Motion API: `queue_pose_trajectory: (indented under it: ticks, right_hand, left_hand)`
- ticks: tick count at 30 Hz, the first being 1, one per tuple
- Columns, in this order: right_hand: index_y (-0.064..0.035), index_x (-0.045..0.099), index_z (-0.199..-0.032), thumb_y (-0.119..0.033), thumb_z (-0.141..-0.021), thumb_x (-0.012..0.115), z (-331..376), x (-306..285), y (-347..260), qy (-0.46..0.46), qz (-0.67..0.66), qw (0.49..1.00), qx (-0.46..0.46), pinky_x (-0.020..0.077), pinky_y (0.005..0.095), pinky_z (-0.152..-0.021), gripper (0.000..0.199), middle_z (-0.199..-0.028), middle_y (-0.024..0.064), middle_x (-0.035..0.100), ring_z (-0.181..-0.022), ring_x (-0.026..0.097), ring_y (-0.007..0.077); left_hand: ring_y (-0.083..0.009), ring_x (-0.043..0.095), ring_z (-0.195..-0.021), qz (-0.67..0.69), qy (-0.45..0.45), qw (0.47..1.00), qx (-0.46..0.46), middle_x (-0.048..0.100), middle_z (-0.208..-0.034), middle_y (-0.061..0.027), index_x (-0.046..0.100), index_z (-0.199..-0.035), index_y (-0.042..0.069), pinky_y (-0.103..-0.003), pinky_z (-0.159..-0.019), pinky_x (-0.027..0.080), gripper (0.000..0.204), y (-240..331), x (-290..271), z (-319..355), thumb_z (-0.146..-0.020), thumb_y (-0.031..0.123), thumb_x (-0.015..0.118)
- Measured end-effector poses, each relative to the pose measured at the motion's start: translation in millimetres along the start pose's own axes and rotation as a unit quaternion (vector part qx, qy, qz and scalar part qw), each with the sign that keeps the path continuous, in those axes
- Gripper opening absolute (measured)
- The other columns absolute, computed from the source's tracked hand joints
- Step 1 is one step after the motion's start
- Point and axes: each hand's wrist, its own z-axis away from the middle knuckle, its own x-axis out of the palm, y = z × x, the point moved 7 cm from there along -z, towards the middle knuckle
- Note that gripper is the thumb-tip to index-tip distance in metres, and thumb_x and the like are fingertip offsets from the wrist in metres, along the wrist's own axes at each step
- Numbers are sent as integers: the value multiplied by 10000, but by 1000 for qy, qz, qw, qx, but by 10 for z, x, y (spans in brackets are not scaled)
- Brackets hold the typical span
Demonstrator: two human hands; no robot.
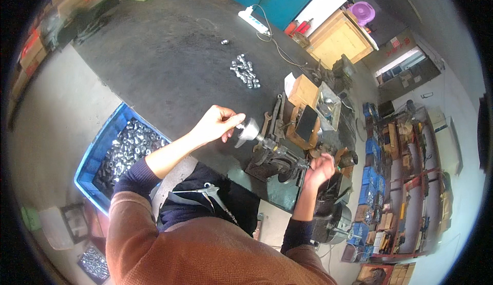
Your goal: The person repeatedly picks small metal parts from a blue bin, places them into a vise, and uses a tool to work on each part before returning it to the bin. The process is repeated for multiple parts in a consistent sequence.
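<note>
While I look down from the head cam, my left hand [218, 123] is pinched shut on a small metal fitting [240, 126], thumb and fingertips closed round it, holding it right against the cone-shaped silver head [250, 130] of a small machine [275, 159] bolted at the near edge of the bench [164, 53]. My right hand [319, 169] sits on the far side of that machine, fingers curled round something dark, prob. a lever or handle; can't tell exactly what, since the hand hides it.

Rel. to the machine: a couple of wrenches [271, 120] lie just beyond it on the bench, w/ small wooden and metal boxes [308, 105] beside them. Further off across the dark bench top is a loose cluster of finished-looking silver fittings [245, 71], well apart from the machine, plus one stray piece [224, 42] beyond that. A white power strip [253, 20] lies near the bench's far edge. On the opposite side from the machine, below the bench edge, a blue crate [97, 151] holds a heap of similar metal parts [128, 149]. An air blow gun [211, 192] rests on my lap.
</note>
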Motion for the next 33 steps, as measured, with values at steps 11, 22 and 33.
queue_pose_trajectory:
  ticks: [11, 22, 33]
  right_hand:
    - [-36, 546, -697, -141, -796, 491, 648, -664, 700, 55, 35, 990, 129, 194, 201, -353, 154, -516, -31, 340, -412, 297, 59]
    - [33, 535, -779, -159, -795, 472, 376, -93, -344, -84, -35, 992, -86, 238, 176, -352, 203, -568, 21, 415, -427, 330, 54]
    - [-24, 559, -768, -79, -787, 485, 529, -603, 848, 105, 5, 985, 137, 287, 199, -421, 94, -604, -8, 457, -485, 382, 74]
  left_hand:
    - [-63, 466, -378, -8, 11, 1000, -26, 510, -485, -20, 632, -754, -24, -203, -359, 371, 369, -30, -32, 6, -813, 340, 629]
    - [-132, 499, -379, -276, 142, 946, -92, 524, -464, -73, 629, -678, -15, -282, -406, 407, 374, -308, -1176, 1023, -780, 344, 649]
    - [-303, 621, -766, -457, 97, 879, 95, 627, -799, -185, 617, -875, -20, -358, -698, 487, 196, -184, -1085, -30, -704, 38, 541]
